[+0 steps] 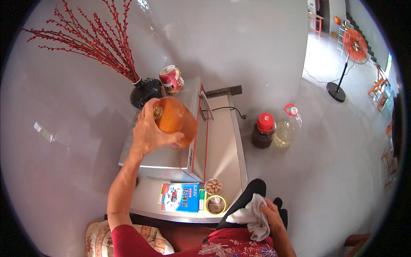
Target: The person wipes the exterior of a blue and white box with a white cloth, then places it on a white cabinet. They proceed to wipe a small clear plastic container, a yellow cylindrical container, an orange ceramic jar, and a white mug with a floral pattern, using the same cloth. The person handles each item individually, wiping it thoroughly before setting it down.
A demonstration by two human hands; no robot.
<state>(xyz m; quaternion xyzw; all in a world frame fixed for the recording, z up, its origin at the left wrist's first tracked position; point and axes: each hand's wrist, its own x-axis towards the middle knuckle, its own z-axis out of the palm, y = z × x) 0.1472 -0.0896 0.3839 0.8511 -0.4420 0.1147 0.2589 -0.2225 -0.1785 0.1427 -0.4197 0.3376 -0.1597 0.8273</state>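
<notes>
My left hand (149, 133) grips a large rounded jar of orange liquid (179, 122), with something brownish and clumped showing inside near my fingers. The jar is tilted above the silver box-shaped appliance (171, 155); whether it touches the top I cannot tell. Low on the right, my right hand (272, 216) is closed round a crumpled whitish cloth (253, 217) beside my leg. Just beyond the jar stand a dark round vase (145, 93) with red-berried branches (107, 51) and a red-and-white can (169, 78).
On the pale table (229, 162) in front of the appliance lie a blue packet (182, 197), a bowl of nuts (213, 186) and a yellow-rimmed round container (215, 204). A red-lidded dark jar (263, 132) and a clear jug (287, 132) stand right. Farther off is a fan (355, 46).
</notes>
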